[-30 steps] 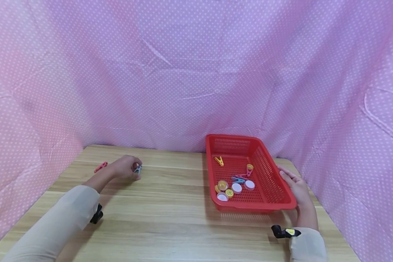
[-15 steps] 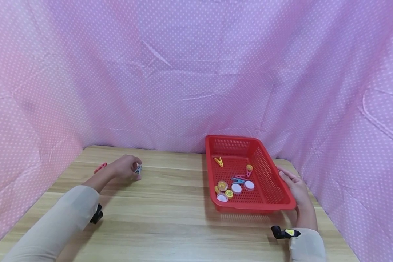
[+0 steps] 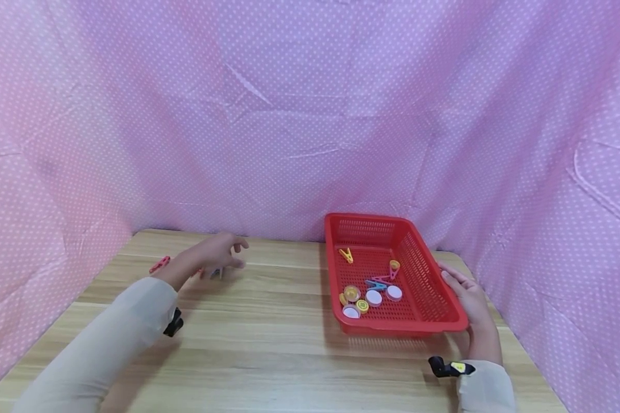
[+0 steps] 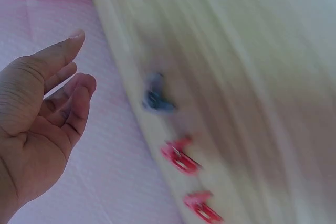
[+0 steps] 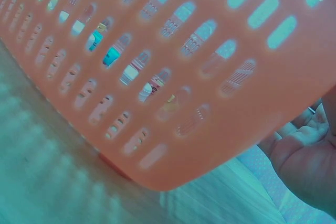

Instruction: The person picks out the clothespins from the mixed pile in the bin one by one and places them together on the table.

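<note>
My left hand [image 3: 217,250] hovers over the left side of the table, fingers loosely bent and nothing between them. Under it lies a blue-grey clothespin [image 4: 156,98], blurred in the left wrist view and partly covered in the head view. Two red clothespins, one nearer [image 4: 181,157] and one further along [image 4: 203,206], lie in a row with it. My right hand [image 3: 467,295] grips the right rim of a red plastic basket [image 3: 423,269]. That basket holds a yellow clothespin [image 3: 347,255], a blue clothespin [image 3: 376,285], a pink one [image 3: 393,270] and several round caps [image 3: 374,297].
The wooden table [image 3: 268,344] ends at a pink dotted cloth [image 3: 268,143] behind and at both sides. The basket stands on the right half of the table, near its back edge.
My left hand has let go of the blue-grey clothespin, its fingers spreading, and has moved right and slightly away. A second red clothespin shows beneath the wrist. The right hand keeps its hold.
</note>
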Available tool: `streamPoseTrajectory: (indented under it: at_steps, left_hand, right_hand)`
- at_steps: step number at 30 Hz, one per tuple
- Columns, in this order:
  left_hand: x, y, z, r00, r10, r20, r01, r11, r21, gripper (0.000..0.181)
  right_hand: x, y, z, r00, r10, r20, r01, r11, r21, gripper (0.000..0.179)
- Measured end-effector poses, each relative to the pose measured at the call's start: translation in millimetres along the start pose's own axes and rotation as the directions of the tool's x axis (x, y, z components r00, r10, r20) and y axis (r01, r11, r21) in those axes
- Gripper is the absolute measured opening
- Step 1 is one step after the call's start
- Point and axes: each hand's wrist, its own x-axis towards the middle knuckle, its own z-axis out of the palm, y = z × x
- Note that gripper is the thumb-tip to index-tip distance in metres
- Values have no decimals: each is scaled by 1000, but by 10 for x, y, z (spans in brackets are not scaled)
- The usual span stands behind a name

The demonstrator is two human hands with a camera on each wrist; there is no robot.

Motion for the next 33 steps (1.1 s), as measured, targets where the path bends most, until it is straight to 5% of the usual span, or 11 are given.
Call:
streamPoseTrajectory:
  at_steps: [13,27,33]
  left_hand:
    - [549,778,-21,986,165,-5,-165,986,17,37]
    - [1023,1557,136,908,417,-44,-410,905,114,27]
    - [1132,1796,247,928,372,0,-369,922,116,33]
  right_hand:
    - [-8,-7,-18,1000,8,-11,-8,1000,-29,45]
    - [6,9,-43,1000,4,-23,-5,998,-62,50]
    - [27,3,-29,999,27,-32,-30,997,-74,50]
